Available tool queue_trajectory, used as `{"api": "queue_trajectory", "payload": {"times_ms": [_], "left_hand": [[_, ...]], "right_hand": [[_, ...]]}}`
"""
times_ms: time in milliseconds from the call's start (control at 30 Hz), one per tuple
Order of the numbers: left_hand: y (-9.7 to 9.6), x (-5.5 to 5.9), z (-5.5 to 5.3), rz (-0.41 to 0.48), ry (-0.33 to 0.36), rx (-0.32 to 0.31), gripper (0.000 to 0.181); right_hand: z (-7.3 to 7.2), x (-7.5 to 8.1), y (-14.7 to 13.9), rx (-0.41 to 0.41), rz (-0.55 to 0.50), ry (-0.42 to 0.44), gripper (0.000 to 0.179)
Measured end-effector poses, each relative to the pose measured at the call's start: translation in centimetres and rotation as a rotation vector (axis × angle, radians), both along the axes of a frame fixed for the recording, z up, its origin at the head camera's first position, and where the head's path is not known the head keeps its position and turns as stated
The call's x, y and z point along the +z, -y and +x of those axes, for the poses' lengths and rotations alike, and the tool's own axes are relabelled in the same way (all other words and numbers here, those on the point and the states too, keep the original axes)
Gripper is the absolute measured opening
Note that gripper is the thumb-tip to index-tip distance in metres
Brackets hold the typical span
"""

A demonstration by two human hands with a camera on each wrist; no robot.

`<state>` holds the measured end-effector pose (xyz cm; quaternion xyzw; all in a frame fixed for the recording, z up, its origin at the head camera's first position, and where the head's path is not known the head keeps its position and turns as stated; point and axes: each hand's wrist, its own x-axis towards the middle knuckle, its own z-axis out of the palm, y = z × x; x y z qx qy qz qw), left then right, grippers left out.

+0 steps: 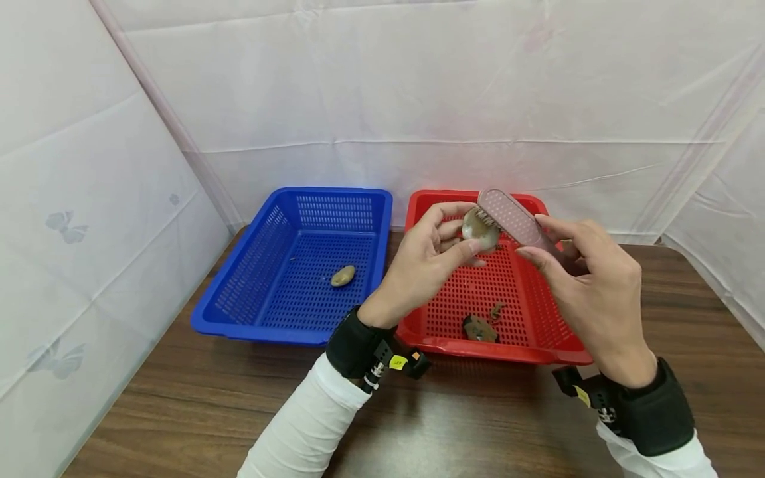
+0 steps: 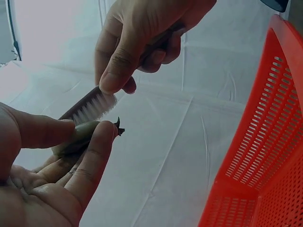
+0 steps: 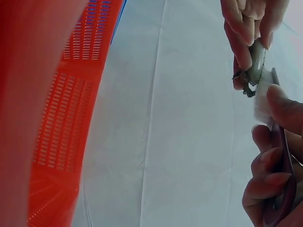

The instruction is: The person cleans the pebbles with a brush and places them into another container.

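Over a rectangular red plastic basket [image 1: 508, 350], the left hand [image 1: 424, 259] pinches a smooth greenish-grey oval stone [image 1: 476, 231], probably hard, slippery, best held edgewise; the right hand [image 1: 594, 282] grips a dotted pink brush [image 1: 510, 216].

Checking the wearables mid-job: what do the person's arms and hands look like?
Left sleeve and right sleeve: white, wrinkled. Left wristband and right wristband: black, each carrying a small dark device with a yellow label. Left hand and right hand: bare.
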<state>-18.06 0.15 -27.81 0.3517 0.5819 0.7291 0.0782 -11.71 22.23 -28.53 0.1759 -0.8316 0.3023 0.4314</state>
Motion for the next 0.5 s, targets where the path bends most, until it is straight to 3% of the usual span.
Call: {"api": "queue_trajectory", "payload": {"times_ms": [233,367,500], "left_hand": [[0.23,-0.18,-0.36,0.015,-0.027,0.028,0.046],[0.26,-0.13,-0.40,-0.001,-0.069,0.050,0.047],[0.27,-0.10,-0.35,-0.038,-0.099,0.067,0.047]], "right_hand": [[-0.14,0.01,-0.15,-0.008,-0.102,-0.057,0.057],[0.21,0.28,-0.12,0.053,-0.043,-0.023,0.059],[0.11,0.17,0.11,0.040,0.011,-0.021,0.069]]}}
